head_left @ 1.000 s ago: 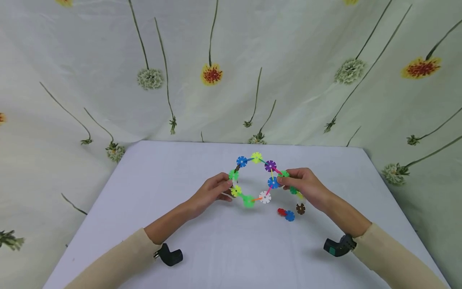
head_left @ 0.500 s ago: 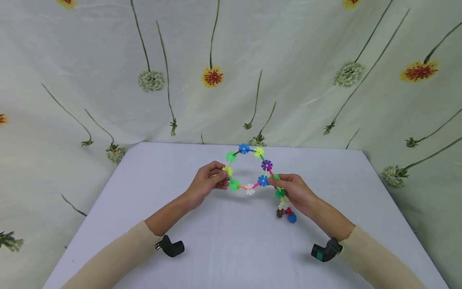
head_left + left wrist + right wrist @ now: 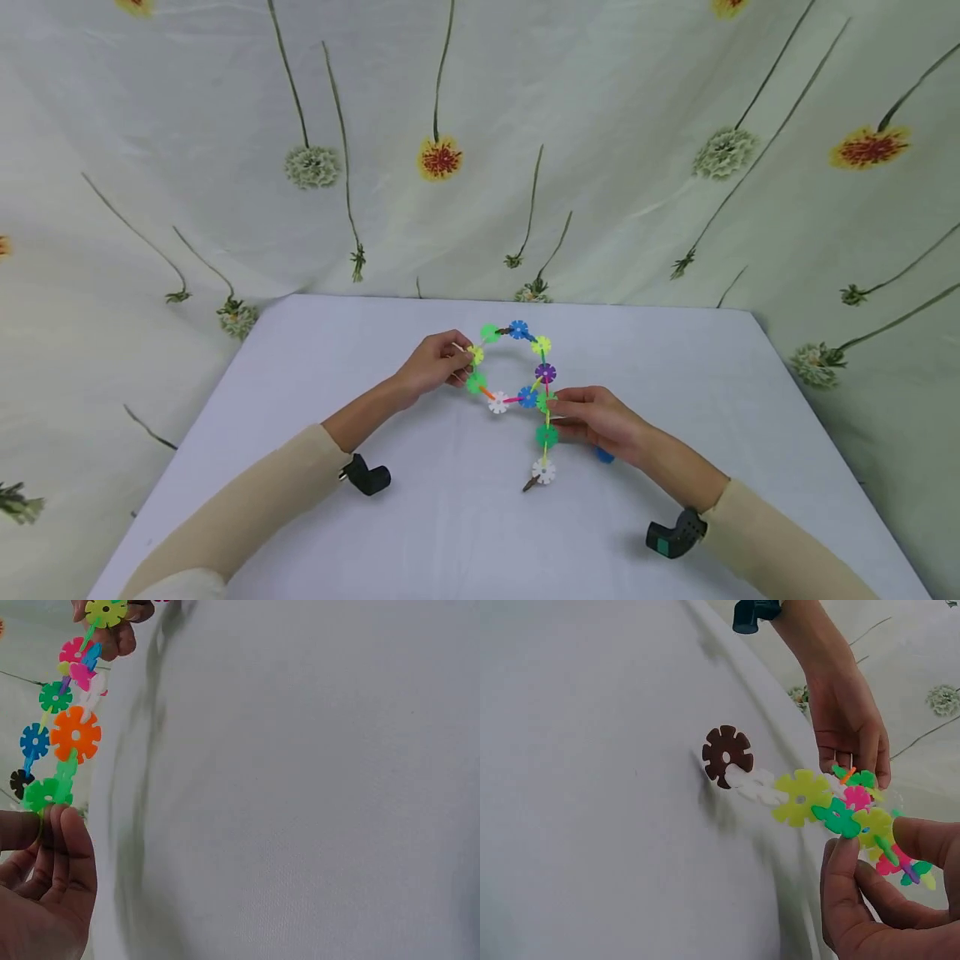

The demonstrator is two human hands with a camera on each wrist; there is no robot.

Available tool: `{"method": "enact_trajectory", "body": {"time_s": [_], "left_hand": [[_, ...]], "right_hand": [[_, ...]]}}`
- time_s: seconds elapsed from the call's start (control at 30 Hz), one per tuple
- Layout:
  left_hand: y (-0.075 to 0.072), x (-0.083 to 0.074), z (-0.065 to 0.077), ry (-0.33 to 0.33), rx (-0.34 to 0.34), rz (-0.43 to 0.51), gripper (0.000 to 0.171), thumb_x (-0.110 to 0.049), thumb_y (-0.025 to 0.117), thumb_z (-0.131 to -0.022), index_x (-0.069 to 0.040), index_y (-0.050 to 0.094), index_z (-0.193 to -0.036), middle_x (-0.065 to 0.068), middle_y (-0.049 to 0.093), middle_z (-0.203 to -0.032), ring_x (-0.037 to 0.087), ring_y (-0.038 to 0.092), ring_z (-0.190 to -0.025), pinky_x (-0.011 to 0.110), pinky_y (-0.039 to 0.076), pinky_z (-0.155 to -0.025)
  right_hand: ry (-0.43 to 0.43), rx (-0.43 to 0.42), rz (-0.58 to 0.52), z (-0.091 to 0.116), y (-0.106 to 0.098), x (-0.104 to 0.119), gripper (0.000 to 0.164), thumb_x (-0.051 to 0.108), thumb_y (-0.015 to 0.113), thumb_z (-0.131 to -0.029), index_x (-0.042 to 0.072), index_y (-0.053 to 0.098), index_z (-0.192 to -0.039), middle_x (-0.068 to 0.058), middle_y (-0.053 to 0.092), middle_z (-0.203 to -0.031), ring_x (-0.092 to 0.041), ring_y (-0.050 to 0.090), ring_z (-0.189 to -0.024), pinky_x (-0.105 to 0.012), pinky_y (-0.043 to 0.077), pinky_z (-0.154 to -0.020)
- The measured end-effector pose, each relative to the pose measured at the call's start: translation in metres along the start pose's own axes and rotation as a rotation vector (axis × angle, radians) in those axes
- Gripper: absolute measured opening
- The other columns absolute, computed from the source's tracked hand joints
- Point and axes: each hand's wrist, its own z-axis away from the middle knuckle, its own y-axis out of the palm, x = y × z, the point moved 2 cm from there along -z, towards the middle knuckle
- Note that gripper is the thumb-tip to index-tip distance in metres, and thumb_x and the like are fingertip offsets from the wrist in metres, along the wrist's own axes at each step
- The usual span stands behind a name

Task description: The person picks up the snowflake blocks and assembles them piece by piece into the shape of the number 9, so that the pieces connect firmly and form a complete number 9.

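Note:
A ring of interlocking snowflake discs [image 3: 545, 373] in many colours is held up between both hands over the table. On its left side, my left hand [image 3: 437, 360] pinches a yellow disc [image 3: 476, 355] between thumb and fingers. My right hand [image 3: 600, 417] pinches the lower right of the ring by a light green disc [image 3: 545, 402]. From there a tail of discs runs toward me through a darker green disc [image 3: 547, 436] and a white disc [image 3: 543, 472], ending in a brown disc [image 3: 726, 754]. The left wrist view shows the left fingertips [image 3: 75, 825] right at the ring.
A loose blue disc [image 3: 604, 455] shows just below the right hand, partly hidden by it. The white-covered table [image 3: 420, 533] reaches back to a flower-patterned cloth [image 3: 615, 150]. Dark wrist cameras sit on both forearms.
The right hand has moved left and nearer to me, turning the ring. The tail swings from beside the right hand to hang straight toward me. The left hand has shifted slightly left.

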Motion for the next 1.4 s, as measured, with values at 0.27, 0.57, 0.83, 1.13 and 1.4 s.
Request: {"method": "enact_trajectory", "body": {"time_s": [0.27,0.57,0.83,1.13,1.4], "left_hand": [[0.005,0.012,-0.019,-0.044,-0.005,-0.129,0.023,-0.015,0.064,-0.107,-0.001,0.064,-0.125,0.012,0.072,-0.099,0.013,0.068,-0.074,0.025,0.062,-0.070],[0.006,0.021,-0.026,-0.098,-0.022,-0.215,0.021,-0.017,0.065,-0.107,-0.001,0.065,-0.122,0.007,0.068,-0.092,0.013,0.067,-0.070,0.026,0.062,-0.067],[0.003,0.027,-0.024,-0.075,-0.055,-0.214,0.022,-0.018,0.064,-0.108,-0.003,0.064,-0.124,0.010,0.067,-0.101,0.015,0.071,-0.070,0.028,0.064,-0.069],[0.006,0.030,0.004,-0.007,-0.164,-0.189,0.017,-0.017,0.064,-0.106,-0.006,0.064,-0.119,0.006,0.061,-0.097,0.014,0.069,-0.067,0.029,0.062,-0.065],[0.029,0.019,0.037,0.074,-0.059,-0.148,0.018,-0.016,0.065,-0.105,-0.007,0.063,-0.121,0.008,0.062,-0.097,0.017,0.067,-0.067,0.030,0.062,-0.067]], "right_hand": [[0.005,0.030,-0.025,0.007,-0.007,-0.006,0.063,0.026,0.064,-0.109,0.000,0.039,-0.160,-0.016,0.060,-0.147,-0.014,0.074,-0.117,-0.031,0.060,-0.105],[-0.011,0.042,0.038,0.018,-0.008,0.003,0.065,0.029,0.058,-0.111,0.004,0.032,-0.165,-0.023,0.046,-0.164,-0.037,0.057,-0.148,-0.045,0.047,-0.121],[-0.341,-0.112,0.585,0.038,-0.034,0.001,0.034,0.016,0.059,-0.109,0.005,0.063,-0.140,-0.018,0.067,-0.143,-0.034,0.068,-0.127,-0.038,0.059,-0.104],[-0.402,-0.123,0.800,0.046,-0.057,-0.019,0.017,0.019,0.074,-0.100,0.011,0.074,-0.115,-0.001,0.074,-0.103,-0.014,0.065,-0.092,-0.024,0.055,-0.079],[-0.428,-0.066,0.810,0.042,-0.055,-0.024,0.005,0.012,0.073,-0.100,0.013,0.075,-0.104,0.003,0.076,-0.091,-0.007,0.065,-0.082,-0.022,0.055,-0.074]]}}
